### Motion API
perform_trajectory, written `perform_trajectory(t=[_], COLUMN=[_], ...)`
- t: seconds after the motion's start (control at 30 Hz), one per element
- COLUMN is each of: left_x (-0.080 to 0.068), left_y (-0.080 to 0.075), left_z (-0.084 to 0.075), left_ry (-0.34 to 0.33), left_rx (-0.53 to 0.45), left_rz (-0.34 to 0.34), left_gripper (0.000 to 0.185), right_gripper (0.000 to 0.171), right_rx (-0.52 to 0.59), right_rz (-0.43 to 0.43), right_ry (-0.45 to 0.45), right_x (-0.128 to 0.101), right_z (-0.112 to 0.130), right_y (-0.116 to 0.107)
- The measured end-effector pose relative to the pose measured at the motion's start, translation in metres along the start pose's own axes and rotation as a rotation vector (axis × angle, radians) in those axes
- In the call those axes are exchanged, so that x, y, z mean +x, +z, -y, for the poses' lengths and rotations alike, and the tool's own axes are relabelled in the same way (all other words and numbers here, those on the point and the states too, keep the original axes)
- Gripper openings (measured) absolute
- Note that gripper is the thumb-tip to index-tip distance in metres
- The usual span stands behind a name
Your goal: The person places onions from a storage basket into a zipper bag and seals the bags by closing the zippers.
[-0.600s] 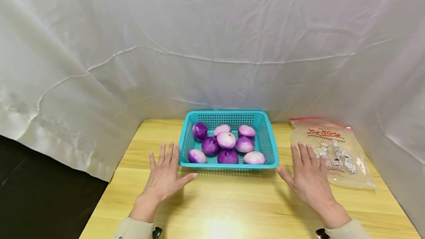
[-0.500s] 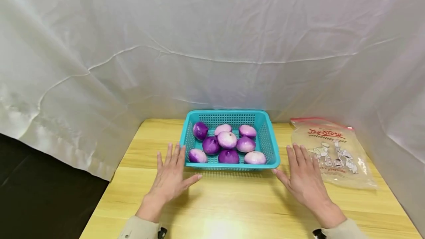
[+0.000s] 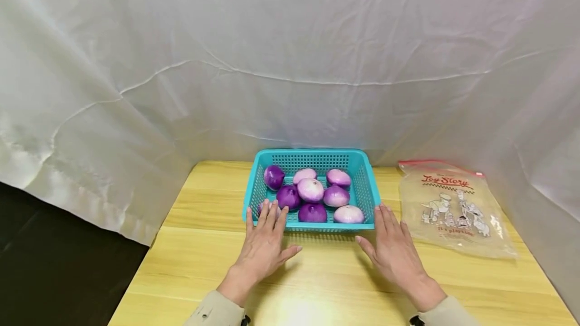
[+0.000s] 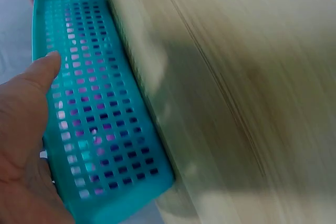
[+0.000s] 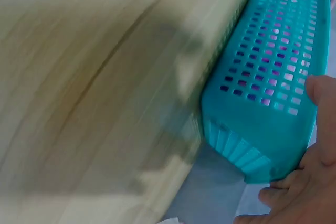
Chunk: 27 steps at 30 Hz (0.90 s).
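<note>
2 hands lie nearest, fingers straight and spread: the left hand [image 3: 264, 249] reaches over the front left rim of the teal basket [image 3: 365, 189], the right hand [image 3: 393, 254] at its front right corner. Inside the basket, mid-table, sit 8 purple onions [image 3: 310, 189]. A printed zip bag [image 3: 453, 207] lies to the right.

Both hands, left hand [image 3: 264, 245] and right hand [image 3: 393, 249], flat, fingers straight.

The left hand [image 3: 265, 243] hides one onion [image 3: 264, 208]; both wrist views show the table [image 4: 247, 98] blurred.
</note>
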<state>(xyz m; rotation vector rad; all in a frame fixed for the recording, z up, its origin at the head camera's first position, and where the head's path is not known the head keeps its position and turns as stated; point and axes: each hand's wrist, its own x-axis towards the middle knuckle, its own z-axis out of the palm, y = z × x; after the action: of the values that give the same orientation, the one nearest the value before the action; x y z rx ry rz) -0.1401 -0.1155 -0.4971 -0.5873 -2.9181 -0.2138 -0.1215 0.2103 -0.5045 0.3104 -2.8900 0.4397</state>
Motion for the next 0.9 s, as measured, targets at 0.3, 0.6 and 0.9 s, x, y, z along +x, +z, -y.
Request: perform_trajectory(t=[0.3,0.6,0.9], left_x=[0.006,0.007,0.008], left_y=[0.001,0.003,0.005], left_z=[-0.012,-0.006,0.014], left_ry=[0.039,0.024,-0.025], left_rx=[0.0,0.023,0.065], left_rz=[0.021,0.002,-0.028], left_gripper=[0.094,0.091,0.088], right_gripper=[0.086,0.083,0.082], right_rx=[0.013,-0.024,-0.026], right_rz=[0.016,0.03,0.074], right_ry=[-0.073,-0.15,-0.197], right_x=[0.007,0.022,0.036], right_z=[0.032,0.068,0.089], right_y=[0.015,0.03,0.037])
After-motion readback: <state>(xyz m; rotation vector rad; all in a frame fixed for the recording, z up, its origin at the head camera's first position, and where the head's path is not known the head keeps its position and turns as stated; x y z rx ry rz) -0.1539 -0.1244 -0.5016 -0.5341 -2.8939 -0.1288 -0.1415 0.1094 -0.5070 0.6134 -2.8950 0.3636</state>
